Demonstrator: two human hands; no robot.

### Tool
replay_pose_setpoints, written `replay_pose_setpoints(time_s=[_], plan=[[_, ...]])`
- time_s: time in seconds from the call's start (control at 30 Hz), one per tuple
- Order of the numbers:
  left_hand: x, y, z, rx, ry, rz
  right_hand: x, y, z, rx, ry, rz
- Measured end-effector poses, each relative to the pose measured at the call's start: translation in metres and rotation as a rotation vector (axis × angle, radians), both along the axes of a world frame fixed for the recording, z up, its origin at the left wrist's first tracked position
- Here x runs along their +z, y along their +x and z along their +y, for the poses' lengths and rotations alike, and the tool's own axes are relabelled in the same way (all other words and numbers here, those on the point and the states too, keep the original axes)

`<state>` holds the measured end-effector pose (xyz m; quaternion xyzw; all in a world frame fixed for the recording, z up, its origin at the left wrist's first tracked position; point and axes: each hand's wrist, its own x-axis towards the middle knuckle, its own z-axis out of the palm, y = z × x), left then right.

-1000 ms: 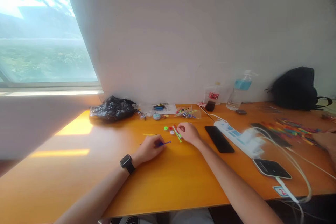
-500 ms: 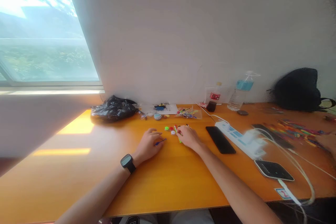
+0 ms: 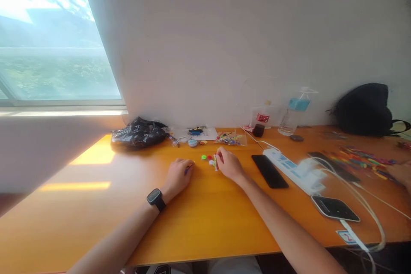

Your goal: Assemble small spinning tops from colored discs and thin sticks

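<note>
My left hand [image 3: 178, 176], below a black watch [image 3: 156, 199], is closed around a small thin blue piece [image 3: 188, 169], mostly hidden by the fingers. Farther right, my right hand [image 3: 228, 163] pinches thin white and green sticks [image 3: 215, 163] that point down toward the table. Beside those fingertips lie small round caps: a green one [image 3: 204, 157], a red one [image 3: 209, 158] and a white one [image 3: 211, 162]. What else may be under the right fingers is hidden.
A black plastic bag [image 3: 139, 132], a bag of small coloured parts [image 3: 230, 138] and bottles [image 3: 290, 113] stand along the wall. To the right are a black phone [image 3: 269, 171], a power strip [image 3: 293, 170] with white cables, another phone [image 3: 335, 208] and a pile of coloured pieces [image 3: 366, 160].
My left hand has drawn slightly left and its fingers have curled more over the blue piece. My right hand has tilted up, and the sticks in it now stand more upright.
</note>
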<state>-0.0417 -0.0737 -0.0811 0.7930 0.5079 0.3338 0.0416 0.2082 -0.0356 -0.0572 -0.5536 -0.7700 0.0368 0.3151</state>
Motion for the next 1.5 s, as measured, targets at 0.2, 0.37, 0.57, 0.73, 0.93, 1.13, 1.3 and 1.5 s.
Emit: replay_pose_setpoints(time_s=[0.2, 0.37, 0.57, 0.73, 0.93, 1.13, 1.3, 1.5], plan=[[0.005, 0.001, 0.000, -0.056, 0.126, -0.145, -0.001, -0.001, 0.003, 0.064, 0.054, 0.168], [0.017, 0.014, -0.019, -0.296, 0.016, -0.221, -0.004, -0.003, 0.001, 0.157, 0.047, 0.121], [0.012, 0.026, -0.030, -0.571, -0.157, -0.137, -0.008, -0.014, -0.008, 0.215, 0.087, -0.120], [0.007, 0.028, -0.025, -0.562, -0.168, -0.120, -0.008, -0.029, -0.014, 0.211, 0.126, -0.295], [0.000, 0.027, -0.020, -0.521, -0.149, -0.144, -0.010, -0.036, -0.011, 0.213, 0.137, -0.406], [0.003, 0.028, -0.019, -0.432, -0.119, -0.174, -0.004, -0.035, -0.014, 0.247, 0.098, -0.385], [0.004, 0.028, -0.019, -0.413, -0.106, -0.203, 0.000, -0.031, -0.019, 0.309, 0.073, -0.291], [0.001, 0.027, -0.018, -0.360, -0.100, -0.205, -0.002, -0.028, -0.024, 0.379, 0.017, -0.147]])
